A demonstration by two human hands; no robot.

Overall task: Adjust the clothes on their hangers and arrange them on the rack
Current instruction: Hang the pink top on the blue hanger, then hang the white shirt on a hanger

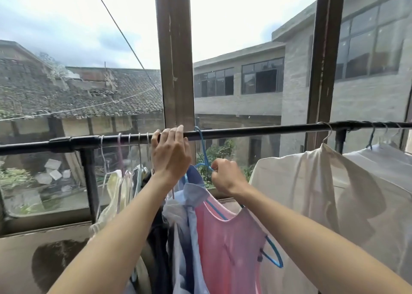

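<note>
Clothes on hangers fill most of the black rack rail [245, 131] in front of the window, and I judge the job about midway. A bunch of thin hangers with a pale yellow garment [112, 182] is crowded together at the left end. A white shirt [312, 182] and another pale piece hang spaced out on the right, and the stretch of rail between the two groups is bare.

My right hand [225, 176] has its fingers curled tight round the neck of the blue hanger [201, 151], just under the hook, which is looped over the rail. My left hand [170, 152] rests on the rail right beside that hook, fingers laid over the top of the bar and only loosely bent. I cannot tell whether they close underneath.

On the blue hanger hangs a pink sleeveless top [227, 249]. It sits unevenly: the far end of the hanger pokes out bare past the armhole at the lower right, so it wants straightening. A light blue shirt [191, 195] with a darker collar is pressed close against its left side, with something dark behind it. Those bunched pieces probably need spreading along the free rail.
</note>
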